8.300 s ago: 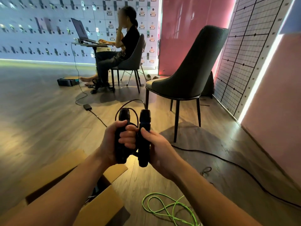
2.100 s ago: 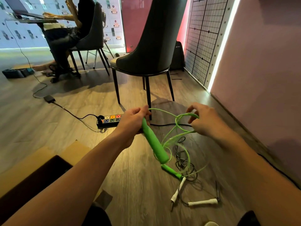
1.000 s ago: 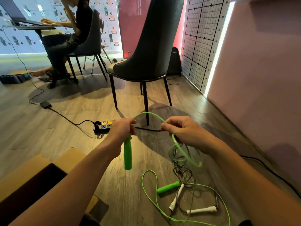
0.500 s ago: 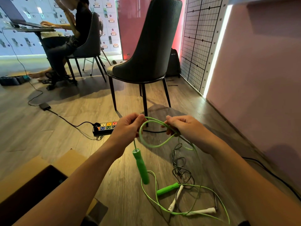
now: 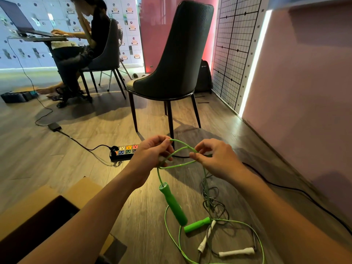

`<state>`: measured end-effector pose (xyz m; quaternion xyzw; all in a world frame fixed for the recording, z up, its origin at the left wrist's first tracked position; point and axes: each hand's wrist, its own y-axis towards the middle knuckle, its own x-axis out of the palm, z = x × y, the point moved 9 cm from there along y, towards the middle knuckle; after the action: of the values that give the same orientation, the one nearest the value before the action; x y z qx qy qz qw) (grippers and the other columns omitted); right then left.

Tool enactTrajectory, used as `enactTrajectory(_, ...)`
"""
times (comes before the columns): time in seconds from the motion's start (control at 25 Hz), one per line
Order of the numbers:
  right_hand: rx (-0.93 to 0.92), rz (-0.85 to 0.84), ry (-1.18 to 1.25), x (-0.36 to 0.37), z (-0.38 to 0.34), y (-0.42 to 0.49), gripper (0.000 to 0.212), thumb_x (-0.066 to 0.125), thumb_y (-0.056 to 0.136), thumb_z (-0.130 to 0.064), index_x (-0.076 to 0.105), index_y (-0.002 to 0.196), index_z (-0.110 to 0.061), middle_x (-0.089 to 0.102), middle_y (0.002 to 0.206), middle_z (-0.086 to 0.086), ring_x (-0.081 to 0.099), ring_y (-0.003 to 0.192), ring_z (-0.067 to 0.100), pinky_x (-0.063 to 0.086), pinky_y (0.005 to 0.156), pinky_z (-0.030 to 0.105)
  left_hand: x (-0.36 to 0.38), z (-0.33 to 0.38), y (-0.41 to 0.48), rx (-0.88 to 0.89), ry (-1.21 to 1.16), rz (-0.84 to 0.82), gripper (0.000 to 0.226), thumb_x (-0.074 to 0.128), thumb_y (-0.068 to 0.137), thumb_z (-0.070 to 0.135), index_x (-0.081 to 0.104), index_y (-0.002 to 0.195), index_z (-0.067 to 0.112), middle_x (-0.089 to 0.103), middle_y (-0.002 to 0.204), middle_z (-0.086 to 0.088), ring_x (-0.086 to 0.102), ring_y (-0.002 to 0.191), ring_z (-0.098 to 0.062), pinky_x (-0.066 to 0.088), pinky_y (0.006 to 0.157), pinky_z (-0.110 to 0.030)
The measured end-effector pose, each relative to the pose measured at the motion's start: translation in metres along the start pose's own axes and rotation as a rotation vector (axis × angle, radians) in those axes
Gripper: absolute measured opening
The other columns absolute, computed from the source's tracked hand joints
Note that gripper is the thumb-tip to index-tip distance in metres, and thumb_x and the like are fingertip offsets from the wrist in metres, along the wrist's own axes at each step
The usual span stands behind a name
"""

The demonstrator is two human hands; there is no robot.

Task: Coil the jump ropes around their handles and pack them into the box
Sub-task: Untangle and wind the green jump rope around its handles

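Wood-plank flooring [image 5: 57, 168] runs across the room to a pink wall [image 5: 304, 92] on the right, with a black-lined grid panel [image 5: 236, 50] beyond it. Held up at the centre, the left hand [image 5: 152, 151] has its fingers curled and pinches the green jump rope's cord [image 5: 181, 147]. The right hand [image 5: 215, 159], just beside it, pinches the same cord between thumb and forefinger, its other fingers loosely bent. The cord forms a crossed loop between the two hands. One green handle [image 5: 173, 205] hangs tilted from the cord below the left hand, and the second green handle [image 5: 197, 224] lies on the floor near it, amid slack green cord. Just right of that lies a white-handled jump rope [image 5: 236, 251] with a tangled grey cord [image 5: 213, 204]. An open cardboard box [image 5: 80, 189] sits at the near left, well apart from the ropes. Beyond the hands are a power strip [image 5: 125, 151] with coloured sockets and a dark chair [image 5: 177, 60]. At the far left, a person [image 5: 85, 48] sits at a laptop [image 5: 21, 21].
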<state>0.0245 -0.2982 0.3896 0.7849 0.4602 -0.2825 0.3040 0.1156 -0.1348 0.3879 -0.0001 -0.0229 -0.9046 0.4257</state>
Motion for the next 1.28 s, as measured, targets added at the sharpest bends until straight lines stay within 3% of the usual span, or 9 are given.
enactTrajectory(0.28,-0.327,0.098,-0.123,-0.019,-0.030,-0.003,0.015,0.075,0.084,-0.038,0.077,0.096,-0.028,0.068,0.082,-0.017,0.061,0.084,0.009,0.052,0.082,0.049,-0.013,0.007,0.002,0.056,0.164,0.134,0.020,0.063,0.095,0.027,0.074,0.087,0.013,0.054,0.068,0.002,0.046,0.060,-0.011,0.042,0.050,-0.025)
enactTrajectory(0.44,-0.236,0.185,0.118,-0.042,-0.024,-0.006,0.012,0.081,0.079,-0.032,0.079,0.086,-0.024,0.069,0.080,-0.014,0.062,0.082,0.001,0.048,0.071,0.012,-0.019,0.015,0.001,0.134,0.262,0.145,0.019,0.064,0.095,0.028,0.075,0.084,0.017,0.058,0.067,0.001,0.050,0.065,-0.013,0.046,0.064,-0.033)
enactTrajectory(0.6,-0.071,0.279,0.284,-0.070,-0.004,-0.011,0.003,0.074,0.087,-0.031,0.075,0.085,-0.029,0.071,0.082,-0.012,0.064,0.082,-0.005,0.046,0.069,0.007,-0.045,0.015,0.003,0.120,0.185,0.262,0.027,0.056,0.100,0.025,0.069,0.087,0.005,0.056,0.058,0.010,0.052,0.057,-0.003,0.045,0.062,-0.023)
enactTrajectory(0.76,0.147,0.001,0.152,-0.024,0.015,-0.008,0.046,0.063,0.089,-0.056,0.064,0.119,-0.021,0.068,0.108,-0.004,0.064,0.099,0.009,0.049,0.074,0.020,-0.028,0.018,0.001,0.169,0.153,0.133,0.028,0.052,0.101,0.021,0.066,0.087,0.001,0.052,0.065,0.004,0.046,0.062,-0.009,0.044,0.060,-0.023)
enactTrajectory(0.84,0.301,-0.266,0.149,0.017,0.026,-0.015,0.097,0.066,0.076,-0.072,0.030,0.152,-0.022,0.058,0.134,0.005,0.058,0.120,0.021,0.049,0.093,0.033,-0.013,0.020,-0.001,0.198,0.148,0.066,0.026,0.051,0.101,0.017,0.064,0.085,0.002,0.051,0.061,0.009,0.044,0.060,-0.007,0.043,0.058,-0.020)
enactTrajectory(0.92,0.374,-0.387,0.226,0.041,0.028,-0.019,0.124,0.074,0.066,-0.073,0.002,0.157,-0.032,0.053,0.143,0.010,0.054,0.128,0.027,0.046,0.099,0.037,-0.004,0.022,-0.002,0.213,0.143,0.029,0.026,0.050,0.102,0.016,0.063,0.085,0.002,0.051,0.058,0.013,0.042,0.057,-0.004,0.042,0.058,-0.021)
enactTrajectory(1.0,0.327,-0.341,0.294,0.043,0.022,-0.015,0.104,0.080,0.077,-0.049,0.015,0.156,-0.030,0.063,0.125,0.011,0.063,0.113,0.024,0.052,0.082,0.028,-0.002,0.022,-0.001,0.218,0.136,0.021,0.026,0.049,0.102,0.017,0.063,0.084,0.003,0.049,0.058,0.012,0.041,0.055,-0.005,0.043,0.058,-0.022)
enactTrajectory(1.12,0.261,-0.256,0.512,0.032,0.014,-0.007,0.045,0.071,0.091,-0.013,0.054,0.133,-0.021,0.064,0.089,0.005,0.072,0.076,0.018,0.058,0.064,0.029,-0.013,0.018,0.000,0.189,0.109,0.088,0.027,0.048,0.103,0.020,0.062,0.084,0.006,0.041,0.056,0.006,0.038,0.052,-0.008,0.044,0.059,-0.026)
enactTrajectory(1.28,0.117,-0.097,0.503,-0.001,0.008,0.002,0.023,0.073,0.090,-0.022,0.073,0.113,-0.023,0.059,0.078,-0.002,0.052,0.059,0.003,0.045,0.055,0.018,-0.050,0.000,0.007,0.075,0.132,0.332,0.029,0.052,0.102,0.028,0.067,0.084,0.012,0.060,0.071,-0.004,0.062,0.077,-0.039,0.054,0.080,-0.050)
